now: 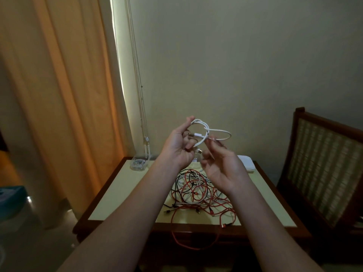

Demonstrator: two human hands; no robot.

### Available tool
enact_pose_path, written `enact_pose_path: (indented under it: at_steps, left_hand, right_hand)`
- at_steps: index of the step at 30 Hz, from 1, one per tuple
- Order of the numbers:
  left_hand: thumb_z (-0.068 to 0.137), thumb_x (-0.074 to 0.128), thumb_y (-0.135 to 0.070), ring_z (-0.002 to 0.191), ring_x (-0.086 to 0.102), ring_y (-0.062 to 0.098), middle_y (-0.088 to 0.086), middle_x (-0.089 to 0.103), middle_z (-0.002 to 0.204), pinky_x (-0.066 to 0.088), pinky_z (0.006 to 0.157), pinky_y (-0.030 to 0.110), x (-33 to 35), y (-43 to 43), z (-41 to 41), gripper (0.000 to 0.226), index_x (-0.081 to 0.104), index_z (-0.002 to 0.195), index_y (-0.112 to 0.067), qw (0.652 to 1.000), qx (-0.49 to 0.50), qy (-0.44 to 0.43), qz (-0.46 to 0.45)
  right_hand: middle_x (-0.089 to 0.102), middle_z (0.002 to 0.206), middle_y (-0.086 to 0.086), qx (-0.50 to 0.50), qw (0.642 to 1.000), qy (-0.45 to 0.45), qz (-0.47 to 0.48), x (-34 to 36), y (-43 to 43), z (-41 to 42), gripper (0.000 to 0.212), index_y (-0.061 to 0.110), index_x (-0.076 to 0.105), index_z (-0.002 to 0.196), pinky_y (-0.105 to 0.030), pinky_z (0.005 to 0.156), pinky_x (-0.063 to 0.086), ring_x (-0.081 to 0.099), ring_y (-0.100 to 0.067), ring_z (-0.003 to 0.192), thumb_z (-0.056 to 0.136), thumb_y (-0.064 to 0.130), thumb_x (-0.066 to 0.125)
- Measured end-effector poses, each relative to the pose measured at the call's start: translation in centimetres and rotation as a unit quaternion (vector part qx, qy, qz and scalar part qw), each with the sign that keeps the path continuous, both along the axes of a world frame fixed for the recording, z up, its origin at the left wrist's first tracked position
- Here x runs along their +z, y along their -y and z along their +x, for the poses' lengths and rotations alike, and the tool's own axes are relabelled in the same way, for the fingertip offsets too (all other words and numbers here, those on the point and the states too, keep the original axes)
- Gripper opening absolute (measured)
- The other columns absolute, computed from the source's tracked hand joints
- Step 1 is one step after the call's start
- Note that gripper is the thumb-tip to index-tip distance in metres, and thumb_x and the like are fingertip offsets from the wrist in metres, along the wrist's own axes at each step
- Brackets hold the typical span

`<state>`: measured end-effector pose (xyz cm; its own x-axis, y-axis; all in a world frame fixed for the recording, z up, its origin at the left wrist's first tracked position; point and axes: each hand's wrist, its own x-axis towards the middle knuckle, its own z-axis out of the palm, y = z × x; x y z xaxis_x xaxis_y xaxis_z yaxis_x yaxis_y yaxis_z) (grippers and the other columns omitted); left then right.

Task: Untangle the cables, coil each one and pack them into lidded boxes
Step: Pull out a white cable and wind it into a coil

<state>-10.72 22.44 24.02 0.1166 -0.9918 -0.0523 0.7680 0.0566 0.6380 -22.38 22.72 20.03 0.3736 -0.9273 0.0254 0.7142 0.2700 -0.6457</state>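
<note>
Both my hands are raised above the table, holding a white cable bent into loops. My left hand grips one loop between thumb and fingers, with a plug end poking out near its fingers. My right hand pinches the cable's other loop at its fingertips. Below them, a tangle of red, black and white cables lies on the cream table top; one red cable hangs over the front edge.
A clear container holding a coiled white cable stands at the table's back left corner. White boxes sit at the back right, partly hidden by my right hand. A wooden chair stands right of the table, curtains on the left.
</note>
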Motion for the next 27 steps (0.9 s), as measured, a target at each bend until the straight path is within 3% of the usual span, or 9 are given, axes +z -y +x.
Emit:
enact_pose_path:
  at_steps: [3, 5, 6, 10, 15, 18, 20, 25, 27]
  left_hand:
    - [0.091, 0.071, -0.026, 0.032, 0.034, 0.007, -0.002, 0.043, 0.042, 0.029, 0.036, 0.016, -1.2, 0.6, -0.3, 0.030, 0.051, 0.071, -0.015, 0.999, 0.000, 0.030, 0.025]
    - [0.087, 0.075, -0.025, 0.048, 0.052, 0.014, 0.003, 0.052, 0.062, 0.044, 0.041, 0.020, -2.0, 1.3, -0.5, 0.022, 0.059, 0.083, -0.010, 0.999, 0.027, 0.018, 0.018]
    - [0.087, 0.075, -0.022, 0.052, 0.053, 0.016, 0.003, 0.051, 0.067, 0.044, 0.041, 0.021, -2.3, 1.6, -0.6, 0.017, 0.065, 0.091, -0.009, 0.999, 0.050, 0.019, 0.004]
    - [0.094, 0.066, -0.018, 0.033, 0.026, 0.007, -0.006, 0.030, 0.043, 0.030, 0.036, 0.020, -3.2, 2.1, -0.9, 0.010, 0.067, 0.101, -0.011, 0.994, 0.082, 0.072, -0.014]
    - [0.097, 0.060, -0.014, 0.042, 0.048, 0.012, -0.001, 0.047, 0.053, 0.043, 0.041, 0.022, -3.5, 1.5, 0.5, 0.012, 0.065, 0.095, -0.004, 0.981, -0.015, 0.194, 0.002]
    - [0.098, 0.061, -0.025, 0.041, 0.037, 0.010, -0.005, 0.036, 0.051, 0.039, 0.042, 0.022, -3.8, 1.2, 0.8, 0.024, 0.068, 0.107, -0.003, 0.948, -0.043, 0.314, -0.027]
    - [0.098, 0.061, -0.025, 0.041, 0.027, 0.007, -0.008, 0.028, 0.051, 0.029, 0.040, 0.019, -4.1, 1.4, 0.4, 0.026, 0.069, 0.111, -0.003, 0.938, -0.035, 0.343, -0.050]
    - [0.098, 0.063, -0.027, 0.039, 0.022, 0.006, -0.008, 0.024, 0.048, 0.022, 0.038, 0.018, -4.3, 1.6, -0.3, 0.025, 0.073, 0.109, -0.008, 0.938, 0.028, 0.339, -0.062]
    - [0.096, 0.065, -0.027, 0.037, 0.020, 0.006, -0.008, 0.023, 0.046, 0.021, 0.037, 0.019, -4.5, 1.6, -0.1, 0.025, 0.074, 0.107, -0.006, 0.940, 0.053, 0.331, -0.057]
  right_hand:
    - [0.067, 0.085, 0.008, 0.044, 0.998, -0.026, -0.024, -0.1, -0.5, 0.4, 0.013, 0.022, 0.067, 0.101, -0.020, 0.051, 0.031, 0.045, -0.004, 0.051, 0.090, 0.020, 0.061]
    - [0.069, 0.084, 0.008, 0.039, 0.997, -0.058, -0.035, 0.1, -0.6, 0.2, 0.016, 0.020, 0.067, 0.105, -0.022, 0.051, 0.027, 0.047, -0.004, 0.050, 0.098, 0.021, 0.053]
    - [0.068, 0.082, 0.008, 0.029, 0.995, -0.083, -0.039, 0.2, -0.6, 0.2, 0.021, 0.017, 0.069, 0.108, -0.023, 0.052, 0.025, 0.047, -0.004, 0.052, 0.101, 0.021, 0.050]
    - [0.053, 0.073, 0.006, -0.004, 0.986, -0.147, -0.074, 0.0, -0.6, 0.0, 0.030, 0.007, 0.066, 0.122, -0.025, 0.054, 0.025, 0.036, -0.007, 0.060, 0.104, 0.021, 0.047]
    - [0.057, 0.082, 0.000, -0.067, 0.939, -0.331, -0.067, 0.0, 0.4, -1.4, 0.026, 0.008, 0.067, 0.118, -0.029, 0.058, 0.033, 0.046, -0.014, 0.070, 0.106, 0.018, 0.046]
    - [0.048, 0.077, -0.003, -0.067, 0.917, -0.386, -0.081, -0.5, 1.1, -1.7, 0.025, 0.003, 0.065, 0.114, -0.029, 0.052, 0.034, 0.043, -0.012, 0.056, 0.106, 0.017, 0.045]
    - [0.045, 0.073, -0.005, -0.100, 0.874, -0.452, -0.146, -1.0, 1.2, -1.4, 0.027, 0.001, 0.064, 0.104, -0.032, 0.053, 0.037, 0.043, -0.014, 0.053, 0.107, 0.020, 0.044]
    - [0.065, 0.067, -0.013, -0.221, 0.689, -0.620, -0.303, -2.1, 1.1, -0.8, 0.036, -0.002, 0.065, 0.078, -0.031, 0.055, 0.047, 0.061, -0.027, 0.060, 0.101, 0.022, 0.051]
    - [0.069, 0.064, -0.011, -0.223, 0.652, -0.650, -0.320, -2.1, 1.0, -0.7, 0.039, 0.002, 0.069, 0.074, -0.034, 0.059, 0.049, 0.065, -0.026, 0.059, 0.100, 0.026, 0.052]
